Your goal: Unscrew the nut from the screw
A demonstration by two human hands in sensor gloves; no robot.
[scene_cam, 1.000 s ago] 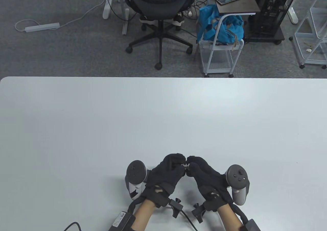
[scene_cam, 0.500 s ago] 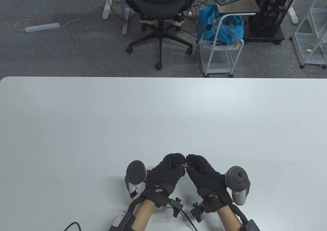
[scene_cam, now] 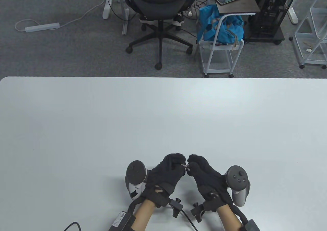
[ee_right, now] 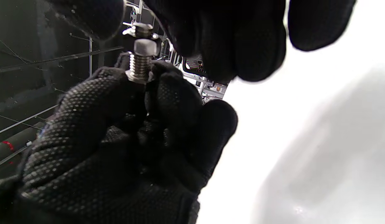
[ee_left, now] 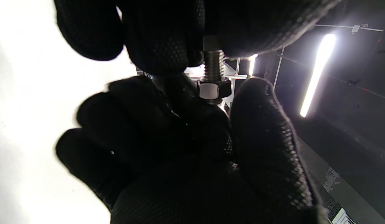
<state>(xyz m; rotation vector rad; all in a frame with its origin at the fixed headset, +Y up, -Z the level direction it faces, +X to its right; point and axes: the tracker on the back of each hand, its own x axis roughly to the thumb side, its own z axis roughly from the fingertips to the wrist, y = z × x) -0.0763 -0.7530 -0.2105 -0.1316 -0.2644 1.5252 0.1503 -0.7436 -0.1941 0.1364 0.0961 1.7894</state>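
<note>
Both gloved hands meet knuckle to knuckle low over the table, near its front edge. Left hand, fingers curled, grips the screw by its head end; right hand pinches the nut between fingertips. From above, the screw lies roughly level, its long axis running left to right between the hands, with the threaded end toward the right hand.
</note>
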